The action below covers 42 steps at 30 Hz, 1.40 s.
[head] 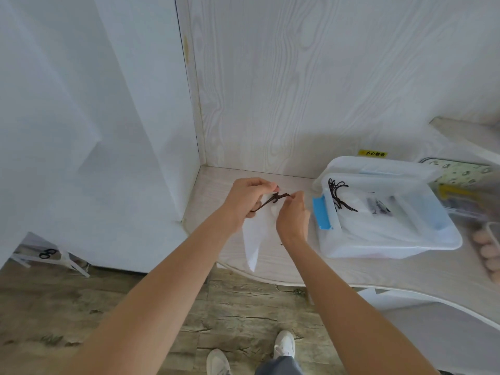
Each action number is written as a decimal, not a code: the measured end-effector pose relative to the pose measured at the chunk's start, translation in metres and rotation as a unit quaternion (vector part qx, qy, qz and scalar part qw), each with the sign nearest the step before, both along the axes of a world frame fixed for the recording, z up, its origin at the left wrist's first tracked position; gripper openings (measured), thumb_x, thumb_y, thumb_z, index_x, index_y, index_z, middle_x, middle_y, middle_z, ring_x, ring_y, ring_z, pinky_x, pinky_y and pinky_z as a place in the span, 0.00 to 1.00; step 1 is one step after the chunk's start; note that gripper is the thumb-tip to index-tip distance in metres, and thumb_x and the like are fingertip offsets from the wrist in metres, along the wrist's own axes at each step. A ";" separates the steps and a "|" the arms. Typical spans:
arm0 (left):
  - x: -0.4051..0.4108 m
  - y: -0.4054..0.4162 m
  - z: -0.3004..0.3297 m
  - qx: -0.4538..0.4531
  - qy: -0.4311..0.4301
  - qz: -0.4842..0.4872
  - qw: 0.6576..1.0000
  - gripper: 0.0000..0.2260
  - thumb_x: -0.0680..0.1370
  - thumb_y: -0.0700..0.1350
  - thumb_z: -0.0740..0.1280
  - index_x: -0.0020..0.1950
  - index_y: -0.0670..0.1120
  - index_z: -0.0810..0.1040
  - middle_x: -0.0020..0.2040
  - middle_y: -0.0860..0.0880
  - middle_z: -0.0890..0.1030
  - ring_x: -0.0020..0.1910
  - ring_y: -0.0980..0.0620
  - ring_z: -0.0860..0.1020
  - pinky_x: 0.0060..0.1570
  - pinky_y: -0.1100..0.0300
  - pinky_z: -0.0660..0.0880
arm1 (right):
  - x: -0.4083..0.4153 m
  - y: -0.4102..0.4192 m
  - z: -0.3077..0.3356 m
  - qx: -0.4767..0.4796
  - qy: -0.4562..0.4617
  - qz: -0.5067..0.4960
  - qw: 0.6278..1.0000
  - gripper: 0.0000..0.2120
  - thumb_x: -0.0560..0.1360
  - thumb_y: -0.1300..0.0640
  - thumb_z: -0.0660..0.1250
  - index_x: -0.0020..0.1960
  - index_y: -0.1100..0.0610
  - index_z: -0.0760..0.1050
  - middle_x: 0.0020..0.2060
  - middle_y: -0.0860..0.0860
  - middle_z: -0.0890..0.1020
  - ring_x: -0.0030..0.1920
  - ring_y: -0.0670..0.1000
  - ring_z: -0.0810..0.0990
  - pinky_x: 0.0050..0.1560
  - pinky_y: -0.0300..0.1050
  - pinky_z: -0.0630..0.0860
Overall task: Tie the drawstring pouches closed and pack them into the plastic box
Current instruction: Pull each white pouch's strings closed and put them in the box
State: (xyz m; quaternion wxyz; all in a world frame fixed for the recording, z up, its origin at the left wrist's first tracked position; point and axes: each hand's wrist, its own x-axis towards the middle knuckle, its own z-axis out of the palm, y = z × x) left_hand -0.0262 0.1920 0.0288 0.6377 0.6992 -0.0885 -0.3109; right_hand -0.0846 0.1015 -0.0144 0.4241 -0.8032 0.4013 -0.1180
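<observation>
Both hands work over the pale wood-grain table [270, 269] near its left corner. The left hand [244, 197] has its fingers curled round the gathered mouth of a white fabric drawstring pouch [254, 236], its grip clamped on the cloth and on the dark brown drawstring cord [273, 199] that crosses it. The right hand [293, 215] pinches the other end of that cord between thumb and fingertips, so its grip is closed on the string. The pouch hangs down from the hands, its lower end lying at the table's front edge. Just to the right stands a translucent plastic box with a blue latch [387, 228], open, holding white pouches [359, 204] with dark cords inside.
</observation>
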 end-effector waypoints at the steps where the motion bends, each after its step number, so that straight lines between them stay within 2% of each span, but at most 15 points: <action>1: 0.003 0.003 0.002 0.035 -0.019 -0.003 0.999 0.05 0.75 0.43 0.68 0.42 0.44 0.82 0.19 0.55 0.60 0.19 0.57 0.56 0.23 0.66 0.51 | 0.000 -0.003 0.001 0.008 0.007 -0.012 1.000 0.07 0.81 0.59 0.49 0.53 0.59 0.64 0.34 0.52 0.68 0.33 0.52 0.68 0.36 0.49 0.68; 7: 0.019 0.013 0.013 0.110 -0.038 -0.026 0.993 0.05 0.73 0.41 0.70 0.45 0.42 0.84 0.19 0.54 0.58 0.19 0.57 0.55 0.21 0.67 0.51 | 0.003 -0.011 0.003 -0.011 0.020 -0.008 1.000 0.08 0.82 0.60 0.49 0.53 0.60 0.66 0.35 0.53 0.69 0.33 0.50 0.67 0.36 0.50 0.68; 10: 0.019 0.013 0.011 0.063 -0.002 -0.059 0.996 0.07 0.75 0.45 0.68 0.50 0.46 0.84 0.23 0.54 0.58 0.23 0.56 0.55 0.23 0.66 0.51 | 0.005 -0.014 0.005 0.069 -0.018 -0.017 0.997 0.07 0.81 0.60 0.49 0.50 0.58 0.65 0.37 0.55 0.73 0.34 0.54 0.74 0.35 0.54 0.77; 12: 0.017 0.011 0.006 0.027 0.029 -0.081 0.996 0.09 0.78 0.47 0.65 0.54 0.48 0.83 0.26 0.54 0.57 0.25 0.57 0.55 0.24 0.66 0.51 | 0.005 -0.013 0.005 0.083 -0.013 -0.005 0.996 0.08 0.81 0.58 0.49 0.50 0.58 0.65 0.37 0.53 0.73 0.34 0.53 0.75 0.31 0.49 0.74; 15: 0.014 0.010 0.000 -0.010 0.053 -0.120 0.991 0.11 0.80 0.47 0.60 0.59 0.51 0.80 0.26 0.55 0.64 0.25 0.58 0.60 0.25 0.67 0.55 | 0.007 -0.012 0.008 0.098 -0.018 0.001 0.995 0.08 0.81 0.58 0.49 0.50 0.57 0.66 0.38 0.53 0.72 0.37 0.54 0.73 0.37 0.48 0.70; 19: 0.010 0.008 -0.002 -0.049 0.099 -0.157 0.981 0.12 0.81 0.48 0.58 0.63 0.57 0.75 0.31 0.53 0.70 0.29 0.57 0.69 0.28 0.67 0.66 | 0.010 -0.010 0.010 0.154 -0.044 -0.019 0.987 0.07 0.80 0.59 0.49 0.49 0.56 0.66 0.32 0.54 0.75 0.28 0.51 0.72 0.31 0.45 0.67; 22: 0.006 0.006 -0.004 -0.081 0.162 -0.166 0.969 0.12 0.81 0.49 0.57 0.63 0.56 0.73 0.28 0.54 0.68 0.25 0.60 0.66 0.23 0.71 0.62 | 0.012 -0.008 0.007 0.168 -0.056 -0.050 0.983 0.07 0.80 0.60 0.49 0.48 0.58 0.66 0.38 0.56 0.76 0.35 0.53 0.74 0.37 0.47 0.70; 25: 0.004 0.005 -0.005 -0.098 0.174 -0.176 0.964 0.10 0.81 0.48 0.59 0.60 0.51 0.75 0.28 0.54 0.65 0.23 0.61 0.61 0.20 0.72 0.58 | 0.016 -0.011 0.000 0.222 -0.071 -0.084 0.969 0.07 0.79 0.62 0.50 0.48 0.59 0.67 0.36 0.52 0.71 0.34 0.49 0.72 0.41 0.50 0.74; 27: 0.003 0.002 -0.006 -0.098 0.151 -0.141 0.973 0.05 0.79 0.43 0.62 0.52 0.47 0.77 0.30 0.53 0.66 0.25 0.60 0.63 0.23 0.72 0.62 | 0.018 -0.015 -0.002 0.290 -0.113 -0.117 0.943 0.08 0.78 0.65 0.51 0.45 0.59 0.67 0.38 0.53 0.72 0.37 0.51 0.76 0.46 0.50 0.78; 29: 0.007 -0.001 -0.009 -0.075 0.071 -0.079 0.991 0.03 0.77 0.38 0.65 0.44 0.45 0.76 0.34 0.51 0.71 0.31 0.58 0.70 0.35 0.68 0.72 | 0.017 -0.022 0.001 0.331 -0.143 -0.132 0.923 0.08 0.77 0.67 0.50 0.43 0.60 0.66 0.37 0.54 0.74 0.38 0.53 0.80 0.42 0.45 0.79; 31: 0.013 -0.002 -0.015 -0.009 -0.071 -0.029 0.997 0.05 0.74 0.36 0.69 0.45 0.44 0.76 0.39 0.52 0.76 0.38 0.57 0.74 0.44 0.66 0.73 | 0.015 -0.025 0.004 0.379 -0.172 -0.114 0.902 0.09 0.77 0.68 0.49 0.48 0.63 0.67 0.38 0.58 0.78 0.33 0.54 0.83 0.40 0.44 0.80; 34: 0.018 -0.004 -0.020 0.062 -0.177 -0.011 0.982 0.12 0.71 0.39 0.73 0.52 0.44 0.77 0.44 0.55 0.78 0.39 0.57 0.75 0.43 0.67 0.72 | 0.016 -0.023 0.007 0.423 -0.200 -0.072 0.881 0.13 0.77 0.67 0.51 0.57 0.71 0.68 0.44 0.65 0.79 0.32 0.54 0.84 0.46 0.49 0.82; 37: 0.020 -0.009 -0.023 0.113 -0.240 -0.009 0.964 0.10 0.71 0.42 0.72 0.51 0.42 0.79 0.44 0.53 0.79 0.42 0.56 0.76 0.39 0.72 0.68 | 0.016 -0.019 0.007 0.426 -0.210 -0.024 0.880 0.17 0.79 0.60 0.58 0.60 0.73 0.69 0.50 0.65 0.80 0.39 0.55 0.84 0.53 0.50 0.80; 39: 0.021 -0.011 -0.023 0.122 -0.267 -0.001 0.956 0.06 0.73 0.42 0.71 0.46 0.40 0.80 0.41 0.52 0.79 0.39 0.58 0.75 0.36 0.75 0.66 | 0.014 -0.018 0.007 0.393 -0.205 0.008 0.896 0.18 0.78 0.56 0.62 0.57 0.72 0.71 0.48 0.64 0.82 0.43 0.56 0.84 0.56 0.50 0.78; 42: 0.020 -0.012 -0.021 0.142 -0.299 -0.006 0.943 0.04 0.74 0.41 0.69 0.44 0.40 0.80 0.39 0.50 0.80 0.36 0.59 0.74 0.36 0.78 0.64 | 0.013 -0.017 0.009 0.307 -0.199 -0.001 0.930 0.10 0.79 0.58 0.61 0.49 0.66 0.74 0.39 0.60 0.83 0.38 0.54 0.85 0.49 0.45 0.80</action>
